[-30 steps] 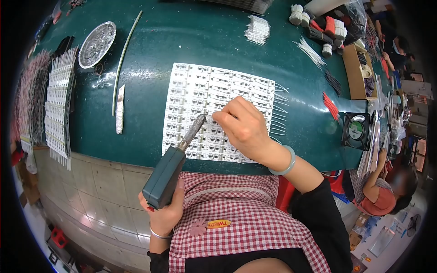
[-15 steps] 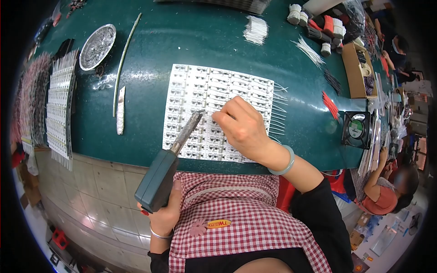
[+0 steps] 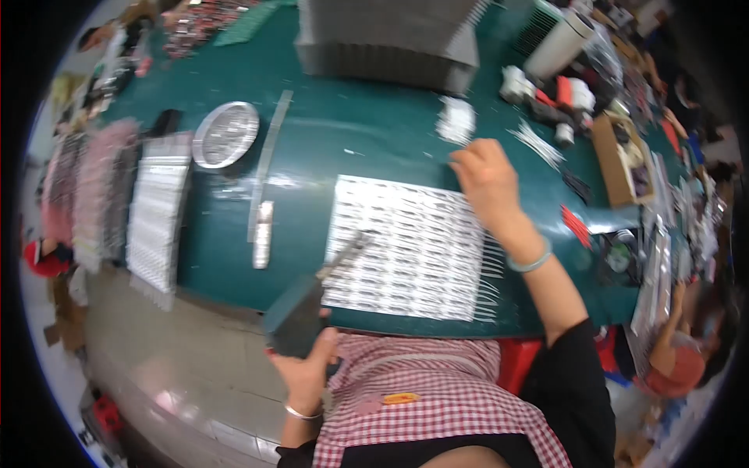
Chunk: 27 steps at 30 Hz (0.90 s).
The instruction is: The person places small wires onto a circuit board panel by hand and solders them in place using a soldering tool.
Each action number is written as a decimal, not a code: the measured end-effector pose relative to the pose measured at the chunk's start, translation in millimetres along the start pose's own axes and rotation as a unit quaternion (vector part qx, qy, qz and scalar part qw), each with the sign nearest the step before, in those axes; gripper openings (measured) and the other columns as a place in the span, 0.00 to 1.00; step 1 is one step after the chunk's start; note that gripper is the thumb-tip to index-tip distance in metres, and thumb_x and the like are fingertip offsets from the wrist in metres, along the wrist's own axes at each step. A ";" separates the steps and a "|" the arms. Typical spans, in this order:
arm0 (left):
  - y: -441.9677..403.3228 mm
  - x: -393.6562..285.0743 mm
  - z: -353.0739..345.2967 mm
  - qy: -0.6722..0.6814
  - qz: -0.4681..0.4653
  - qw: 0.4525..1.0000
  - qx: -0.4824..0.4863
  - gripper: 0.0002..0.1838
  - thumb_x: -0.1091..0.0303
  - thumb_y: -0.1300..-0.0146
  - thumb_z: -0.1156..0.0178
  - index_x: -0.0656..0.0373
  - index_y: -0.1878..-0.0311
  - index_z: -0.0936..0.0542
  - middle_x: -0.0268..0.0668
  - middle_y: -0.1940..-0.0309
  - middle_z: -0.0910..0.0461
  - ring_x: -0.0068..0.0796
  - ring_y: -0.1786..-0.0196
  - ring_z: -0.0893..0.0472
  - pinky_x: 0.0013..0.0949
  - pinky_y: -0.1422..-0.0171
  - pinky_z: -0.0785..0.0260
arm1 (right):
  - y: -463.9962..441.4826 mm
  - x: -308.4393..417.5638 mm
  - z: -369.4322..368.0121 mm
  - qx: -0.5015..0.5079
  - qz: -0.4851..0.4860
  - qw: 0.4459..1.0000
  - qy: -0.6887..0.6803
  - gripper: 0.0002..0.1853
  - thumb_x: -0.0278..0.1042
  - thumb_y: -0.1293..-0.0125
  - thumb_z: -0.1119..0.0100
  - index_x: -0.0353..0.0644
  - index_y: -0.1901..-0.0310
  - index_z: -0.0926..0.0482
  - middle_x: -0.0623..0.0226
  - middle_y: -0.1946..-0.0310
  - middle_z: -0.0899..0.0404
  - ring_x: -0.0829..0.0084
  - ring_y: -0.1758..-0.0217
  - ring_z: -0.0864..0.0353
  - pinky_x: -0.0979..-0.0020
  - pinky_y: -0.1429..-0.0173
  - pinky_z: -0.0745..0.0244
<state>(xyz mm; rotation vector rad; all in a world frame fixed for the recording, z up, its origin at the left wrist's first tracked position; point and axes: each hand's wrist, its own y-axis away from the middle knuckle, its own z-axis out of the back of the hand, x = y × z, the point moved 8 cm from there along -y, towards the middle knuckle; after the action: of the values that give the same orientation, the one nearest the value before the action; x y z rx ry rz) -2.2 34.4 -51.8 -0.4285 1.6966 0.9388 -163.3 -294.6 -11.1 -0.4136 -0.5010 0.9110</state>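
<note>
Right hand (image 3: 488, 179) off the middle of the circuit board sheet (image 3: 406, 257), now out around its 1-2 o'clock corner, with the white wire bundle (image 3: 456, 121) just off at 11 o'clock from the fingers. Fingertips were beside the soldering gun (image 3: 296, 316) tip, now well apart. View shifted: grey stack (image 3: 386, 47) at 12 shows far more, heap (image 3: 203, 27) at 11 came into frame. Picture now blurred.

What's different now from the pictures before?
The right hand moved from the middle of the white board to its far right corner, nearer the white bundle. The whole view shifted too. The left hand still grips the dark green tool.
</note>
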 end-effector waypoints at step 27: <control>1.2 -0.1 -1.4 0.060 -0.052 0.996 0.039 0.13 0.75 0.33 0.30 0.65 0.46 0.15 0.30 0.72 0.17 0.15 0.76 0.23 0.24 0.72 0.31 | -16.4 -65.1 -70.6 0.035 0.067 0.991 0.112 0.04 0.23 0.35 0.38 0.36 0.61 0.23 0.55 0.62 0.25 0.53 0.54 0.24 0.56 0.51 0.26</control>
<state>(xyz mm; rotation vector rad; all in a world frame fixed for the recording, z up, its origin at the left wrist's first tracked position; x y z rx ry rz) -3.8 34.0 -51.1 -0.5244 1.7949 0.7820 -145.8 -366.3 -74.7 -0.4827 -0.2364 0.9941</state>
